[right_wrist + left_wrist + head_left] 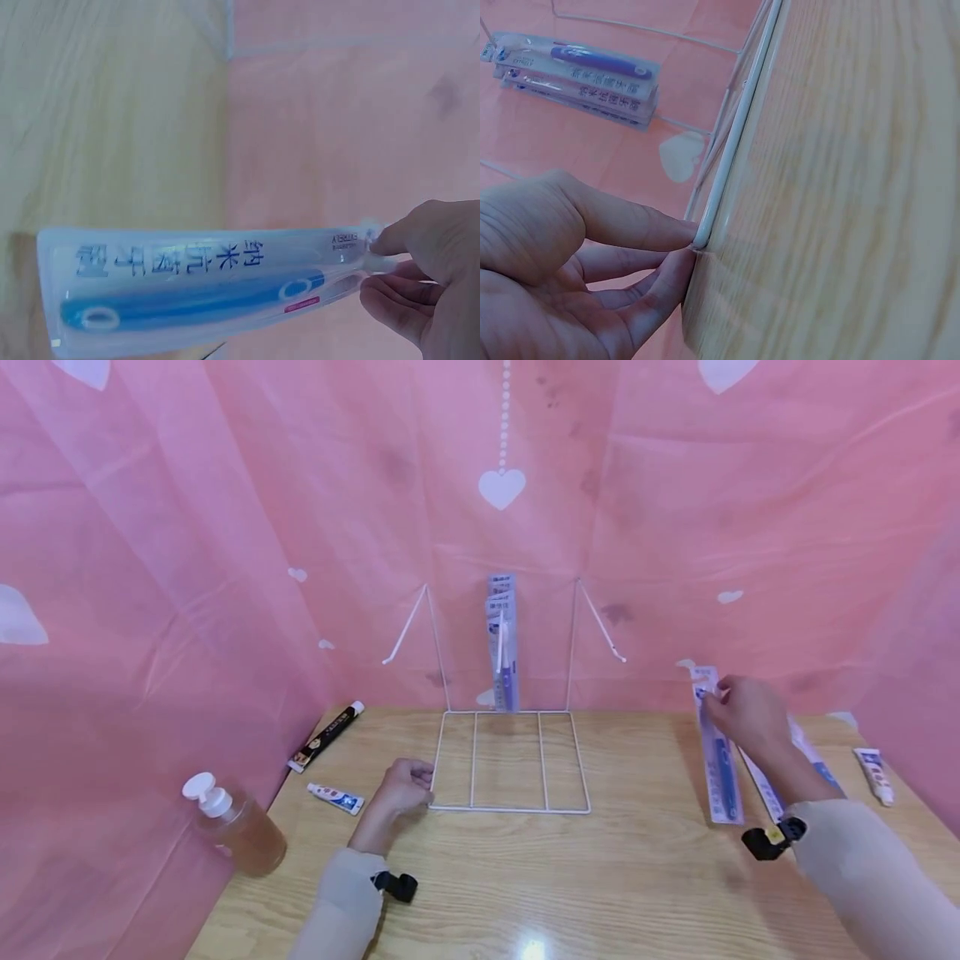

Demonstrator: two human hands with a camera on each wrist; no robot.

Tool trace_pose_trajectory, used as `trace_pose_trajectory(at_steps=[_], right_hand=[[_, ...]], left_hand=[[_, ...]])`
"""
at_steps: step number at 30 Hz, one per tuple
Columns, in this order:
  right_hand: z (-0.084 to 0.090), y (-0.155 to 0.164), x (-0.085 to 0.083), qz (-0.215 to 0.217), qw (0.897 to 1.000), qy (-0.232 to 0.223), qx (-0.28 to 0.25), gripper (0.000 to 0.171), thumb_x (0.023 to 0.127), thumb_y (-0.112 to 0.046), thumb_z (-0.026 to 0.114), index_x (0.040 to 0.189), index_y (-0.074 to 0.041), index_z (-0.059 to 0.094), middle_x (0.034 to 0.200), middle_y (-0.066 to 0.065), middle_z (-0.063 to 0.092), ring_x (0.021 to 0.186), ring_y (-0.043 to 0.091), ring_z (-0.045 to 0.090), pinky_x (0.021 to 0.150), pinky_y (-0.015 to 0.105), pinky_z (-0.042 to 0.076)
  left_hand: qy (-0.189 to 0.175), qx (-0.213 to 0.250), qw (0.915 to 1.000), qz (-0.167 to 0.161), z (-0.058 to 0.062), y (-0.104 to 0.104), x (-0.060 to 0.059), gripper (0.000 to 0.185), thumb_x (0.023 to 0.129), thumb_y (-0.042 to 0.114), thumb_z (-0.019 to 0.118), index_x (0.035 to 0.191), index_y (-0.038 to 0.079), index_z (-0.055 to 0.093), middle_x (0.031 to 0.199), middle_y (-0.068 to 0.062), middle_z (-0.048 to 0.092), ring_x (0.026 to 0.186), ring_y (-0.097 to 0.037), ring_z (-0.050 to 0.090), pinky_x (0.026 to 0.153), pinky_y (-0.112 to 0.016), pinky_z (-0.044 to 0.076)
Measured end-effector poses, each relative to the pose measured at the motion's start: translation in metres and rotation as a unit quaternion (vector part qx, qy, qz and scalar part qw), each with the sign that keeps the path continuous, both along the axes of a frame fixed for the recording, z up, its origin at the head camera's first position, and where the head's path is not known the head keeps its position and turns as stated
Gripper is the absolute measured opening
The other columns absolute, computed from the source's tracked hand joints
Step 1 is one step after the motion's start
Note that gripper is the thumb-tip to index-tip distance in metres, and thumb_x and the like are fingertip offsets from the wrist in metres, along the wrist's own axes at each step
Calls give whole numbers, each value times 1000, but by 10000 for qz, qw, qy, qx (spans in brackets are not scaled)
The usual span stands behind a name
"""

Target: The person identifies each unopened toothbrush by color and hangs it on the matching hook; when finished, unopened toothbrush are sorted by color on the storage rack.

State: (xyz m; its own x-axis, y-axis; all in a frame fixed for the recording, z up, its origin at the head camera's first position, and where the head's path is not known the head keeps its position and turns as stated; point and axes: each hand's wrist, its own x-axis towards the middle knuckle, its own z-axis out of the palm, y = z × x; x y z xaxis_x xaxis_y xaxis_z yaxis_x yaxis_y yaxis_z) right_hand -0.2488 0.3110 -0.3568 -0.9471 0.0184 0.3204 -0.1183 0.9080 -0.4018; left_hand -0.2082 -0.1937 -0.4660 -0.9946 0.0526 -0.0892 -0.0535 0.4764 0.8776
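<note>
My right hand (753, 718) pinches a packaged toothbrush (720, 777) by its upper end, over the right side of the table. In the right wrist view this toothbrush (195, 304) has a blue handle inside a clear pack with dark printing. With thumb and fingers, my left hand (397, 789) pinches the front left part of a white wire display rack (510, 811); in the left wrist view the fingertips meet at the rack's wire (727, 169). Several packaged toothbrushes (510, 685) hang on the rack's middle hook, the front one with a purple handle.
More packaged toothbrushes (806, 747) lie beneath my right forearm. A small toothpaste tube (873, 775) is at the far right. On the left are another small tube (335, 798), a black toothpaste box (326, 737) and a pump bottle (243, 835). Pink curtain (360, 510) surrounds the wooden table (540, 877).
</note>
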Motion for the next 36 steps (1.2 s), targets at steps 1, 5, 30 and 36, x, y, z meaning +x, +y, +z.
trace_pose_trajectory(at_steps=[1, 5, 30, 36], right_hand=[[6, -7, 5, 19, 9998, 172, -62, 36, 93, -15, 56, 106, 18, 61, 74, 22, 64, 52, 22, 55, 41, 32, 40], [31, -34, 25, 101, 9961, 855, -198, 34, 95, -18, 58, 108, 13, 63, 78, 23, 64, 52, 23, 55, 38, 30, 38], [86, -129, 105, 1894, 9281, 3143, -628, 24, 75, 0, 80, 96, 0, 69, 72, 2, 65, 61, 9, 58, 62, 5, 44], [83, -135, 103, 1904, 9284, 3134, -605, 21, 76, 1, 79, 94, -1, 68, 71, 1, 64, 60, 10, 58, 61, 6, 45]], left_hand=[[-3, -6, 10000, 1, 0, 0, 0, 54, 63, -20, 67, 117, -15, 62, 91, -14, 61, 84, -23, 59, 75, -32, 55], [-17, -48, 10000, 11, 0, -1, 1, 53, 64, -20, 67, 117, -14, 62, 92, -14, 61, 84, -23, 59, 76, -33, 55], [-96, -173, 9997, 110, 3, 1, 4, 52, 68, -18, 69, 119, -12, 62, 94, -13, 60, 87, -24, 58, 78, -33, 54], [-60, -122, 9998, 124, 3, 1, 4, 52, 68, -18, 68, 119, -12, 63, 93, -12, 60, 86, -23, 58, 78, -34, 54]])
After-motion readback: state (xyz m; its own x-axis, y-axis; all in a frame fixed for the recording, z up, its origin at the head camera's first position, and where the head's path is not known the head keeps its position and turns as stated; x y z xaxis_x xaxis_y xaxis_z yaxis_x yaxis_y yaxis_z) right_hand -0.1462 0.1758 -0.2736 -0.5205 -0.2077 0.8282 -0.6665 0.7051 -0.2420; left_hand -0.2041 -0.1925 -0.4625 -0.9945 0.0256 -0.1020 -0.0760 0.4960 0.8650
